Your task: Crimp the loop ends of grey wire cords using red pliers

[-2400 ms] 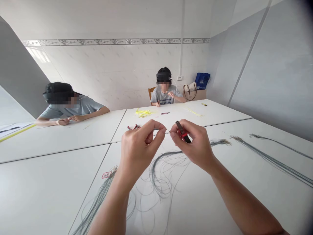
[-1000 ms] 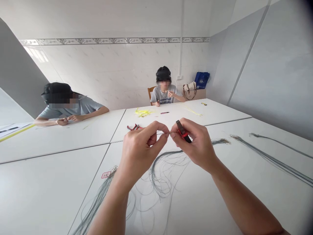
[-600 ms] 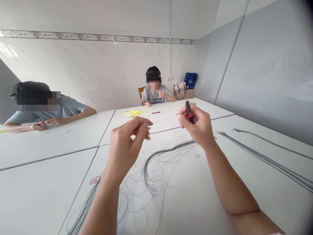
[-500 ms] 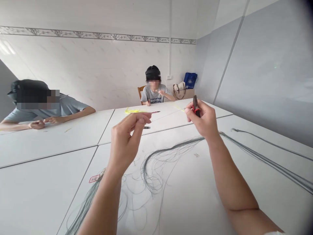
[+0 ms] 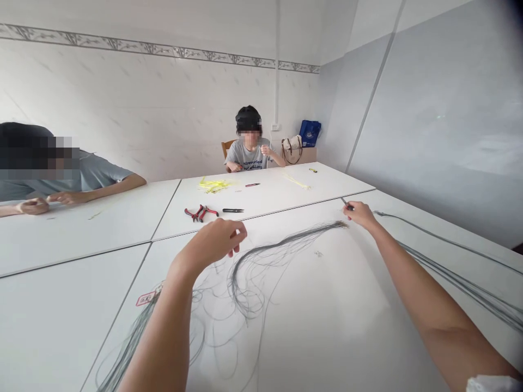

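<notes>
My right hand (image 5: 359, 214) is stretched far out over the white table (image 5: 335, 326), its fingers closed on a small dark tool whose tip shows at the hand's far side, by the end of a bundle of thin grey wires (image 5: 286, 245). My left hand (image 5: 216, 243) hovers loosely curled above the tangled loops of wire (image 5: 249, 294), finger and thumb pinched; a single strand may run from it, too thin to make out.
Red-handled pliers (image 5: 200, 212) and a small black tool (image 5: 232, 210) lie beyond my left hand. More grey wire bundles (image 5: 449, 267) run along the right side. Yellow strips (image 5: 212, 185) lie farther off. Two other people sit at the table, left and far end.
My hands, pinched together in front of me, have parted. The right hand swept out to the right and down to the table; the left hand dropped lower. The view turned right.
</notes>
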`<state>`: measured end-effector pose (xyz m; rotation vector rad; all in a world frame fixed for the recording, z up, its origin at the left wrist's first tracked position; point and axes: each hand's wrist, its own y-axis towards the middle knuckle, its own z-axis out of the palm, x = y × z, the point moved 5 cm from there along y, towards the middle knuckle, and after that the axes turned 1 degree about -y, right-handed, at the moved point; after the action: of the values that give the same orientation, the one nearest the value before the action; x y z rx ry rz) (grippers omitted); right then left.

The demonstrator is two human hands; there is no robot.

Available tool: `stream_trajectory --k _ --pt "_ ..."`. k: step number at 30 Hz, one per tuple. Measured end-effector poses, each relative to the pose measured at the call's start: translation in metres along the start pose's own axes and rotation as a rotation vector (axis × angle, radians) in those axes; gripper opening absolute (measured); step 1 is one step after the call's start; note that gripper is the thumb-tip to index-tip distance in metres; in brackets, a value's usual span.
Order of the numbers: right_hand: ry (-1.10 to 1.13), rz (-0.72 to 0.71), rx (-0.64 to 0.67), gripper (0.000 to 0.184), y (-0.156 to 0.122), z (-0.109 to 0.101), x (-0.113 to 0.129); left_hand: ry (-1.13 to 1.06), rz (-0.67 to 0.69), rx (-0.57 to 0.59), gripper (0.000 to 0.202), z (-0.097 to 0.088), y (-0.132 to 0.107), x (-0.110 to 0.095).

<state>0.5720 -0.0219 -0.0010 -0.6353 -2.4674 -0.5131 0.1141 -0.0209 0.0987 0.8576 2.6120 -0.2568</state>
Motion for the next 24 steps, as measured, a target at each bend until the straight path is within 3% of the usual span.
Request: stream_trajectory --k 2,4,9,12,15,18,21,24 --pt "-0.075 0.035 0.055 0.014 0.0 0.012 -0.017 -0.012 -0.011 0.137 0.028 0.009 0.002 0.006" --pt "-0.137 0.053 0.083 0.014 0.001 0.021 -0.03 -0.071 -0.003 0.197 0.034 0.011 0.0 0.008" --pt "-0.233 0.033 0.109 0.015 0.004 0.036 -0.049 -0.237 -0.001 0.212 0.041 0.001 -0.008 0.011" --pt "-0.272 0.011 0.11 0.016 0.005 0.041 -0.054 -0.23 0.006 0.122 0.032 -0.015 -0.013 0.022" --pt "-0.298 -0.028 0.09 0.016 0.003 0.044 -0.055 -0.157 -0.075 -0.059 0.028 -0.032 -0.015 0.049" --pt "-0.309 -0.059 0.058 0.017 -0.003 0.045 -0.054 0.004 -0.274 -0.19 0.022 -0.041 -0.015 0.087" --pt "-0.298 -0.092 0.008 0.019 -0.012 0.044 -0.049 0.117 -0.464 -0.13 0.018 -0.031 -0.008 0.122" --pt "-0.24 -0.144 -0.038 0.02 -0.019 0.044 -0.034 0.121 -0.523 -0.062 0.023 -0.01 0.005 0.144"
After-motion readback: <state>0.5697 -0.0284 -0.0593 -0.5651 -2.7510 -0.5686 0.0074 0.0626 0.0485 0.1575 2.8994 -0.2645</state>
